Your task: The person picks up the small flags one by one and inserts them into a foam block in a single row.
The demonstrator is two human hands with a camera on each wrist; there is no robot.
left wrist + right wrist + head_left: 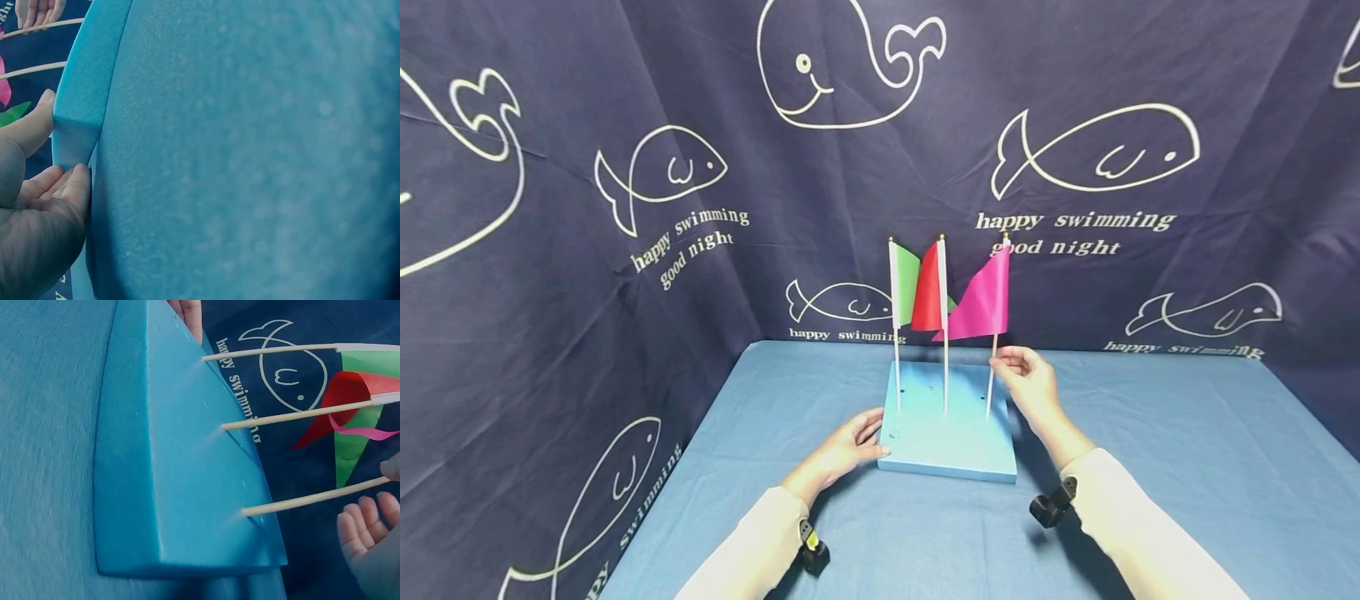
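Note:
A light blue foam board (pixel 951 454) lies flat, with three small flags upright in a row on it. The green flag (pixel 907 279) is on the left, the red flag (pixel 928 292) in the middle, the pink flag (pixel 985 298) on the right. My left hand (pixel 848 446) holds the board's left side near the front corner; in the left wrist view, its thumb is on the top and the fingers lie against the side. With thumb and fingers, my right hand (pixel 1028 385) pinches the pink flag's wooden stick (pixel 312 499) just below the cloth. All three sticks meet the board's top.
Blue cloth (pixel 760 392) covers the table under the board. Behind and to the left hangs a dark blue curtain (pixel 865 183) printed with white whales, fish and lettering. A small black camera (pixel 1051 507) sits at the right wrist, another (pixel 814 557) at the left.

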